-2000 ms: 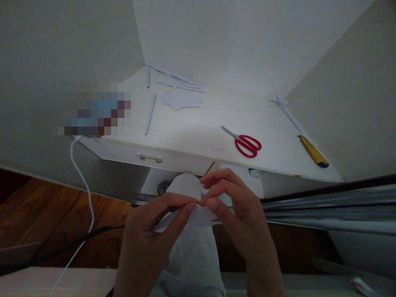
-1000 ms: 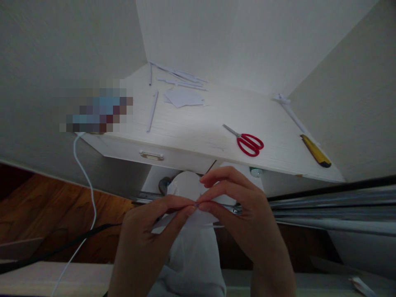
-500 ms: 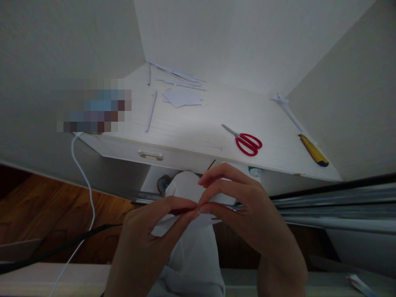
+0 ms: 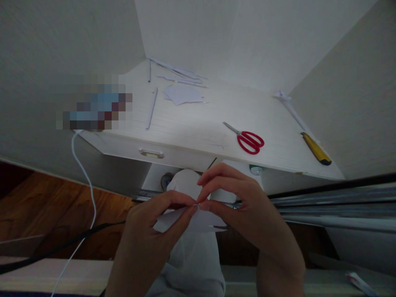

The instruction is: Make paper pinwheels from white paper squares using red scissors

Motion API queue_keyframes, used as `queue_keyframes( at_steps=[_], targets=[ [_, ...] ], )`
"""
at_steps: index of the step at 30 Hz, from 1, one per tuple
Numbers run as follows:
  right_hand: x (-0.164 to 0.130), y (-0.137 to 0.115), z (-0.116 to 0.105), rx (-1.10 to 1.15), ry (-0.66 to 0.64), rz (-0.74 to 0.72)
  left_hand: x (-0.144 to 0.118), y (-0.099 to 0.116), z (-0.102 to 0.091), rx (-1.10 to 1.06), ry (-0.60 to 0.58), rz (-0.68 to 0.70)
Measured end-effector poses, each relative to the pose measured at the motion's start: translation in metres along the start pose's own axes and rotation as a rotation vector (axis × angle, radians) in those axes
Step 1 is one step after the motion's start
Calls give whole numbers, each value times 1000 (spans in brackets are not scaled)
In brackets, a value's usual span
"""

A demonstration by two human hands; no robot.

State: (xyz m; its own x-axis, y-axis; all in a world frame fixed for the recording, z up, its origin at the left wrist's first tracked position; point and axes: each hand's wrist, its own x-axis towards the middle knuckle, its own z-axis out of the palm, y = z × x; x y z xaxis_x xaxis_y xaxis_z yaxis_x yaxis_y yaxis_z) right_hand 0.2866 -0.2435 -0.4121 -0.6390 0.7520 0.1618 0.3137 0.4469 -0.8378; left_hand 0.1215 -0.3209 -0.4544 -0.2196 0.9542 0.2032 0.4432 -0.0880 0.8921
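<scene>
A small piece of white paper is pinched between both hands, low in the view above my knee. My left hand grips its left part with thumb and forefinger. My right hand grips it from the right, fingertips meeting those of the left hand at the paper's top edge. The hands hide most of the paper.
A white desk stands ahead with red scissors, a yellow utility knife, a cut paper sheet and several paper strips. A drawer handle faces me. A white cable hangs at left over a wooden floor.
The hands stay pinched together on the paper, shifting only slightly; the paper now shows a little more below the fingers. The view has tilted slightly.
</scene>
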Motion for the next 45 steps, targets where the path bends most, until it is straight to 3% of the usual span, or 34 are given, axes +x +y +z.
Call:
queue_keyframes(
  at_steps=[9,15,23,35,45],
  targets=[
    [-1,-3,2,-128,-11,-29,2,0,3,7,-27,-42],
    [-4,-2,11,-72,109,-32,4,5,2,-63,29,-75],
    [-8,-4,20,1,218,-11,-2,3,2,-22,117,43],
    [-14,-10,30,-11,334,-6,-9,15,4,120,244,86],
    [-13,-8,33,-47,350,-15,-9,12,9,-36,233,77]
  ],
)
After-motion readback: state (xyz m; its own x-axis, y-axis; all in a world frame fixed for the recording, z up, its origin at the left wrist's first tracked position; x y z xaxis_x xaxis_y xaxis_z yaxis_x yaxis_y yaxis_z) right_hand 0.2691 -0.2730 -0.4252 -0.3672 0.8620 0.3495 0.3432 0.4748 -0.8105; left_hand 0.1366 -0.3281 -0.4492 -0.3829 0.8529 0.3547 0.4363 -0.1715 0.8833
